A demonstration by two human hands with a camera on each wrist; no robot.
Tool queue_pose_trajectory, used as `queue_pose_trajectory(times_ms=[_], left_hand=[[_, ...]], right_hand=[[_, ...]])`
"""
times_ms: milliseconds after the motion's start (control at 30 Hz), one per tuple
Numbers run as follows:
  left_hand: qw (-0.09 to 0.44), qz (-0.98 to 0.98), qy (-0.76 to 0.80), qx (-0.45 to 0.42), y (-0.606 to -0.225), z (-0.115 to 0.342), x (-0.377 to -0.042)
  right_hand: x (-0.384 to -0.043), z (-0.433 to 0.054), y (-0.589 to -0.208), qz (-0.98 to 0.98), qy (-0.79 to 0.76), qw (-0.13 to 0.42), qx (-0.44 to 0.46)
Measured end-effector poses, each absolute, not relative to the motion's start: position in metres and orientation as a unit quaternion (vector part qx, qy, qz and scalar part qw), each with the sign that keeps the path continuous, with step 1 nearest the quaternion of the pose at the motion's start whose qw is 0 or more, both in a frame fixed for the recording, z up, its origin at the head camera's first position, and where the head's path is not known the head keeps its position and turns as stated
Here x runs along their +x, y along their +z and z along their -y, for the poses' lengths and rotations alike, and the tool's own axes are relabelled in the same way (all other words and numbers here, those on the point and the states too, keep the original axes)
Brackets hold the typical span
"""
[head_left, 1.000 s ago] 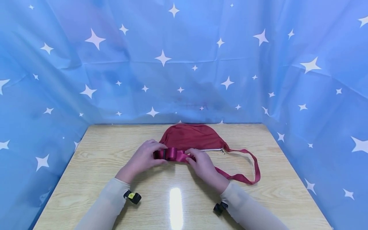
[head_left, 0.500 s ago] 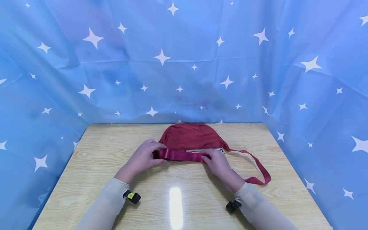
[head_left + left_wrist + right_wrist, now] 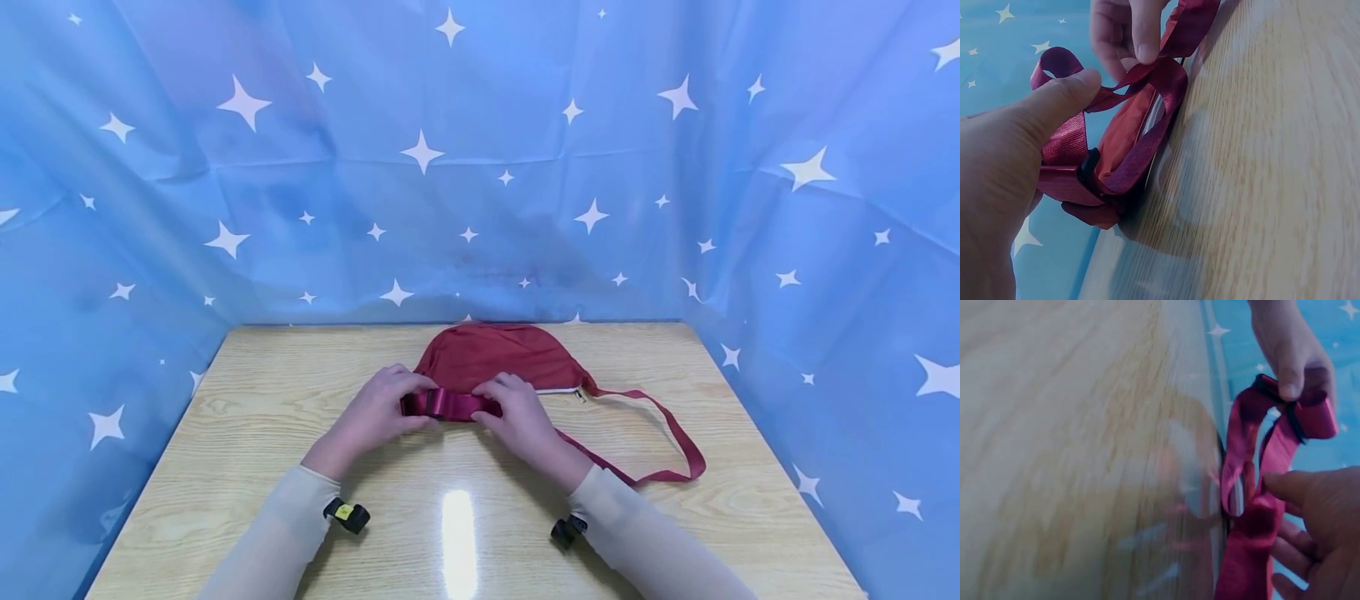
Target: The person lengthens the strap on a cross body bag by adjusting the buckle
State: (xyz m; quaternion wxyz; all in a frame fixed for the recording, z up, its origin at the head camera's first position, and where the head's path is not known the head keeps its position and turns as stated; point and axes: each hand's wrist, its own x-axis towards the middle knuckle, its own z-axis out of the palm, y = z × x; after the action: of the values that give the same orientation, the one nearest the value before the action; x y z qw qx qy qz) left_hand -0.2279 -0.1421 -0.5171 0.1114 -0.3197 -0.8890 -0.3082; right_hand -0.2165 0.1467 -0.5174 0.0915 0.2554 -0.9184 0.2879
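A dark red waist bag lies at the back of the table, its white zipper along the near side. Along that side, both hands hold its shiny maroon strap. My left hand grips the strap near a black slider buckle, where the webbing doubles into a loop. A short way to the right, my right hand pinches the strap between thumb and fingers. Seen from the right wrist, a twisted band of strap runs between the hands. The bag's left end is hidden behind my left hand.
The strap's remaining length makes a wide loop on the wooden table to the right of the bag. A blue star-patterned curtain stands behind the table and at both sides. Each wrist carries a small black camera.
My right hand first slid right, drawing the strap straight, then came back left closer to my left hand. The strap's right loop now reaches farther right. The left hand stayed in place.
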Motion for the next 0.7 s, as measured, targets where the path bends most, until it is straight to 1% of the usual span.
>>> queue_pose_trajectory(times_ms=[133, 233, 567, 700], left_hand=[[0.106, 0.892, -0.304, -0.317, -0.517, 0.142, -0.228], [0.107, 0.891, -0.306, -0.318, -0.517, 0.143, -0.228], [0.103, 0.891, -0.313, -0.312, -0.515, 0.147, -0.227], [0.100, 0.893, -0.310, -0.310, -0.516, 0.146, -0.226]], right_hand=[[-0.219, -0.141, -0.520, 0.917, 0.276, 0.109, 0.266], [-0.220, -0.142, -0.520, 0.911, 0.287, 0.110, 0.274], [-0.221, -0.176, -0.515, 0.919, 0.298, 0.063, 0.250], [-0.224, -0.192, -0.514, 0.923, 0.288, 0.054, 0.248]])
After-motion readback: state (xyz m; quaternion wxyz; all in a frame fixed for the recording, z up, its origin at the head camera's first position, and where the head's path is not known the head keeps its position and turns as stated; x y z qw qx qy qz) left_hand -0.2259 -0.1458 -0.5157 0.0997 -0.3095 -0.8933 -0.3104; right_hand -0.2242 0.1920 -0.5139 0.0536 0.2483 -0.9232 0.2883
